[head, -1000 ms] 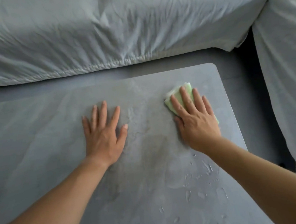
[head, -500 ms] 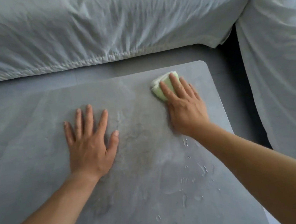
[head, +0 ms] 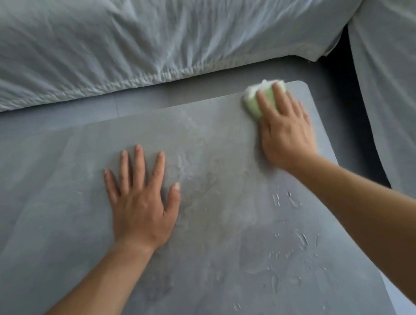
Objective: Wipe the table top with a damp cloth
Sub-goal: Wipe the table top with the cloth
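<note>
The grey table top [head: 222,232] fills the lower half of the head view. A folded pale green cloth [head: 255,103] lies at its far right corner, reaching the back edge. My right hand [head: 285,133] presses flat on the cloth with straight fingers, covering most of it. My left hand [head: 140,205] rests flat on the table's middle, fingers spread, holding nothing. Wet streaks and water drops [head: 295,245] mark the surface near my right forearm.
A sofa under a pale grey wrinkled cover [head: 163,33] runs along the far side, with a second covered section [head: 399,86] at the right. A strip of grey floor [head: 144,100] separates table and sofa. A dark gap [head: 345,78] lies between the sofa sections.
My right hand has slid the cloth away from me, from the table's right side up to its far right corner. My left hand has stayed flat in place.
</note>
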Demonstrator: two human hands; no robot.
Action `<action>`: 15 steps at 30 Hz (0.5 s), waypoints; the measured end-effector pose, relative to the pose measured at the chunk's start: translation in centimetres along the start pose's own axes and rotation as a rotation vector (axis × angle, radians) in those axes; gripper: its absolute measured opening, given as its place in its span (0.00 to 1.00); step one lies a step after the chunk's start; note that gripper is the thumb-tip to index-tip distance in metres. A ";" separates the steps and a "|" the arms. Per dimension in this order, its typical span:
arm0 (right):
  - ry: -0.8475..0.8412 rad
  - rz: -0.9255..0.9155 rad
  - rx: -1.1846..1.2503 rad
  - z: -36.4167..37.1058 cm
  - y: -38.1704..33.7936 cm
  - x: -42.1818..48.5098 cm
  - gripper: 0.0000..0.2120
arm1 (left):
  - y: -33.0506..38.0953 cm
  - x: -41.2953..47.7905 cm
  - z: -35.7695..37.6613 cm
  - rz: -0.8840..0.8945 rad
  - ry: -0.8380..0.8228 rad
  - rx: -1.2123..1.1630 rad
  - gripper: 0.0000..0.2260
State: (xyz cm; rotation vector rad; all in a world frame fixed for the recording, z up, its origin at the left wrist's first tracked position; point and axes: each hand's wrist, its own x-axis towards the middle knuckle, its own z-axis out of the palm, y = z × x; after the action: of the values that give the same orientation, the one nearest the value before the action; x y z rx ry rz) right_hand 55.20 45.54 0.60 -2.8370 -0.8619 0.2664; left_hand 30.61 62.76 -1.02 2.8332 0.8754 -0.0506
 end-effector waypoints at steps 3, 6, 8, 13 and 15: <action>0.017 0.048 0.038 0.7 -4.5 2.1 0.29 | 0.0 0.0 0.0 0.000 -0.006 -0.003 0.30; -0.009 -0.397 -0.006 2.4 -7.5 -1.6 0.31 | -0.1 0.0 -0.1 -0.011 -0.001 -0.034 0.32; -0.071 -0.633 -0.068 2.8 -6.2 -4.6 0.31 | -0.1 0.0 -0.1 -0.009 0.017 -0.071 0.33; -0.065 -0.472 -0.001 1.2 -3.3 -0.4 0.29 | -0.3 0.0 -0.2 0.008 0.025 -0.120 0.33; -0.049 -0.290 0.040 1.3 -5.5 1.2 0.29 | -0.4 0.0 -0.2 0.010 0.022 -0.128 0.32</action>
State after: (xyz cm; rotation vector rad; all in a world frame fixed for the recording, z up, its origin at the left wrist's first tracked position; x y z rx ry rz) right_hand 52.95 50.80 0.37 -2.6331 -1.2451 0.3103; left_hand 30.38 63.05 -0.91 2.7240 0.8378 0.0361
